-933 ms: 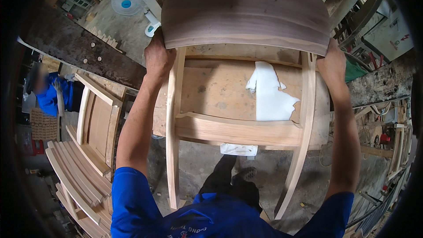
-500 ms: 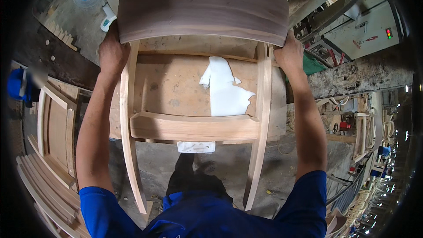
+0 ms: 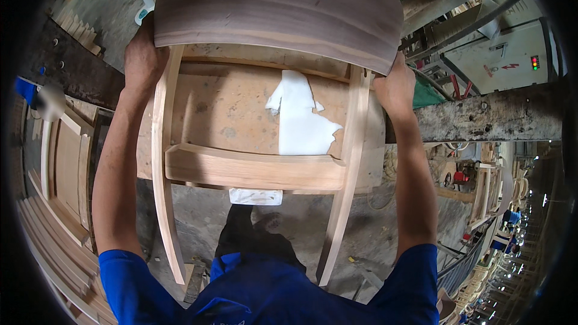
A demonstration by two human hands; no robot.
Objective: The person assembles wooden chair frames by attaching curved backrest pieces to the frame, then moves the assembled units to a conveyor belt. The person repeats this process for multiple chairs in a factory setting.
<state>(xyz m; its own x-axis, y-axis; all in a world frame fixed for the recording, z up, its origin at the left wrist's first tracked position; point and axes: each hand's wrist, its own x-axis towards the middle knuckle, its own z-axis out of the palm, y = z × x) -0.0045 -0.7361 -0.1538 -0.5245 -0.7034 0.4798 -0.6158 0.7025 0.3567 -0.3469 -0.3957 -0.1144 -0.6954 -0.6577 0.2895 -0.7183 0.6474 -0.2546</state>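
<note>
A wooden chair frame with two long pale legs lies in front of me. Across its far end curves a broad dark-brown backrest panel. My left hand is closed around the frame's left side, at the panel's lower corner. At the opposite corner my right hand grips the right side. The fingers of both hands are partly hidden behind the wood. A pale cross rail joins the legs nearer to me. Through the frame a torn white foam sheet shows on a worn board.
Curved wooden parts are stacked at the left, near another person's blue sleeve. A dark beam runs along the right, before a grey electrical cabinet. A white block sits at the board's near edge.
The chair frame has tilted slightly, its left side going farther away and its right corner coming nearer. Both hands have moved with it and keep their hold.
</note>
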